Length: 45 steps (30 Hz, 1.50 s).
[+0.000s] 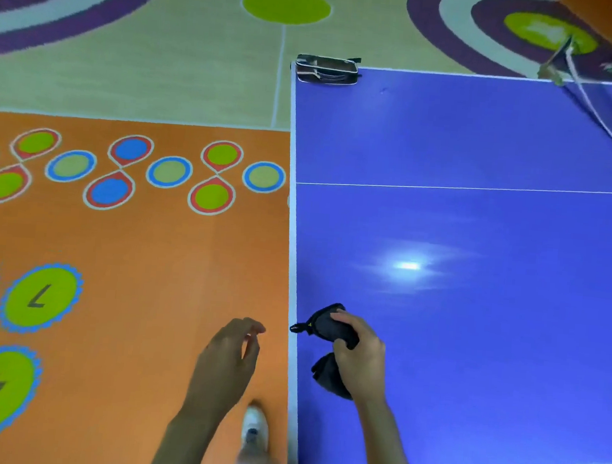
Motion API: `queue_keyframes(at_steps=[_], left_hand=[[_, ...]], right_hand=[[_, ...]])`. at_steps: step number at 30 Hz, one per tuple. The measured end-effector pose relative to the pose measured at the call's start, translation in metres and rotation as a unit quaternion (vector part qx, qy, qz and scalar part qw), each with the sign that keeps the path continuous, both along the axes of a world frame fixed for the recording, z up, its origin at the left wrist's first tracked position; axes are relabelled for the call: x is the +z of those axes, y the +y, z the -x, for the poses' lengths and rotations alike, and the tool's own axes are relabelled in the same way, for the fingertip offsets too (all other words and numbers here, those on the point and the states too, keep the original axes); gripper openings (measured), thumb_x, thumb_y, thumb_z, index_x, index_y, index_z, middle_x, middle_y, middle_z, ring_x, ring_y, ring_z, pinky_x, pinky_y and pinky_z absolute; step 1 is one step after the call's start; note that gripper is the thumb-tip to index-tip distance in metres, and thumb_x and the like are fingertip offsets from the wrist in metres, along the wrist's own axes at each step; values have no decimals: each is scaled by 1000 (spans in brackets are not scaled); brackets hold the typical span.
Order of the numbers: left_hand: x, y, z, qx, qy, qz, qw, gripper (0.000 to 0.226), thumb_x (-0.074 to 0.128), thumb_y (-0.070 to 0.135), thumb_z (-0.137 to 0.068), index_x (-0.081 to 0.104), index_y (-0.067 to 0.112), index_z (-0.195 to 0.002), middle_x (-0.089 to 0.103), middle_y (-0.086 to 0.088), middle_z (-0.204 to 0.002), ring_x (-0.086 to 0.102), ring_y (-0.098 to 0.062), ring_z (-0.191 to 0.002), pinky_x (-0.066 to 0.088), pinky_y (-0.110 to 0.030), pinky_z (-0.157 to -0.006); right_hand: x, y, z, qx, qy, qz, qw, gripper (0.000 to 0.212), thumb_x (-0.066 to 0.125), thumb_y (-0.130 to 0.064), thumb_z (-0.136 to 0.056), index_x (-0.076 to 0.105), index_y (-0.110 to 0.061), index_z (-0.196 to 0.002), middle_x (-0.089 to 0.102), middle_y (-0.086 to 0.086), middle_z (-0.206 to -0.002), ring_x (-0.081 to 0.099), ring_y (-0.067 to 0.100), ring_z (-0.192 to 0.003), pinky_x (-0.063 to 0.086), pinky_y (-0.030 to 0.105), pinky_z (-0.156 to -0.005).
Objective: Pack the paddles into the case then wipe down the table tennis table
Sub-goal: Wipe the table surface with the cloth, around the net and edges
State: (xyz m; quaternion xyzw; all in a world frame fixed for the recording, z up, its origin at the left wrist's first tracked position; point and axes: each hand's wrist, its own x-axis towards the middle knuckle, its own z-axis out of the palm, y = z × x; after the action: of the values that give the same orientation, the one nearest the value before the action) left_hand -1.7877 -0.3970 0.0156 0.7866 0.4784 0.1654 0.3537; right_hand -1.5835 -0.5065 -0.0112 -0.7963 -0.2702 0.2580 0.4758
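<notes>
Wiping the table near its lower-left edge, with the case parked at the far corner.

Our right hand [358, 360] grips a bunched dark cloth [326, 328], fingers curled round it, pressing it on the blue table tennis table [473, 318] just inside the white edge at lower centre; our left hand [230, 357] hangs off the table over the orange floor [130, 254], fingers loosely curled and holding nothing. The case [326, 70] sits at the table's corner, upper centre of the frame; whether it is zipped, or the paddles are inside, we cannot tell. We judge long overlapping strokes from this edge toward the net [599, 119] would serve best, keeping the cloth flat. Readable writing: floor numerals "7" and "4" at lower left; a small yellow mark on the cloth is illegible.
</notes>
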Motion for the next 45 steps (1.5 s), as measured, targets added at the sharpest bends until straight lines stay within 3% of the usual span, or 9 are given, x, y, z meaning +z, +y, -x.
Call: queue_keyframes(at_steps=[3, 8, 12, 15, 19, 24, 29, 37, 45], left_hand=[[0, 46, -5, -34, 9, 3, 999, 25, 58, 11, -100, 67, 32, -110, 65, 21, -107, 63, -2, -95, 45, -22, -74], [5, 118, -16, -72, 46, 2, 996, 28, 57, 14, -99, 64, 40, -108, 63, 25, -107, 61, 4, -97, 38, -8, -73], [15, 185, -33, -86, 47, 1, 995, 24, 59, 11, -98, 67, 31, -110, 64, 19, -106, 61, -6, -96, 36, -4, -71], [19, 242, -44, -96, 38, -9, 995, 19, 57, 12, -99, 68, 25, -110, 66, 13, -105, 61, -12, -95, 36, -9, -69], [21, 326, -50, -134, 25, -25, 990, 21, 55, 15, -100, 66, 30, -110, 63, 21, -106, 60, -7, -101, 43, -26, -79], [28, 419, -66, -222, 16, -2, 975, 23, 53, 14, -101, 67, 29, -112, 64, 19, -110, 61, -5, -105, 50, -28, -88], [34, 495, -113, -283, 8, -11, 959, 21, 55, 16, -102, 69, 26, -114, 68, 14, -112, 63, -7, -104, 53, -29, -89], [17, 581, -228, -365, 30, -17, 930, 21, 52, 17, -103, 68, 26, -113, 68, 15, -110, 62, -5, -102, 43, -20, -81], [12, 656, -352, -400, 67, -75, 911, 18, 60, 15, -98, 68, 30, -102, 69, 19, -99, 66, -9, -93, 36, -17, -66]], right_hand=[[5, 26, 9, -22, 3, -2, 1000, 68, 55, 17, -80, 69, -44, -105, 70, -20, -114, 64, -3, -106, 49, 10, -86], [17, 71, 15, -86, 15, -1, 996, 68, 55, 16, -80, 70, -46, -103, 71, -20, -112, 66, 1, -99, 52, 13, -78], [20, 124, 17, -132, 30, -8, 991, 64, 55, 14, -80, 72, -43, -104, 73, -19, -108, 72, 10, -92, 57, 23, -77], [22, 176, 18, -159, 32, -15, 987, 61, 55, 14, -81, 74, -39, -106, 74, -16, -107, 72, 11, -91, 58, 23, -74], [33, 258, 16, -183, 23, -7, 983, 58, 56, 11, -80, 73, -39, -105, 75, -14, -103, 71, 11, -88, 58, 26, -73], [50, 343, 7, -234, 23, 9, 972, 56, 56, 8, -81, 74, -38, -106, 75, -12, -98, 69, 12, -84, 57, 27, -70], [53, 402, -17, -289, 15, 14, 957, 56, 57, 8, -81, 73, -40, -103, 75, -11, -99, 65, 9, -81, 49, 17, -65], [34, 471, -92, -388, 48, -7, 920, 55, 55, 8, -84, 73, -40, -106, 76, -14, -105, 67, 8, -97, 49, 16, -76], [26, 529, -184, -456, 108, -47, 882, 51, 48, -6, -80, 72, -38, -112, 77, -1, -88, 77, 31, -77, 63, 48, -77]])
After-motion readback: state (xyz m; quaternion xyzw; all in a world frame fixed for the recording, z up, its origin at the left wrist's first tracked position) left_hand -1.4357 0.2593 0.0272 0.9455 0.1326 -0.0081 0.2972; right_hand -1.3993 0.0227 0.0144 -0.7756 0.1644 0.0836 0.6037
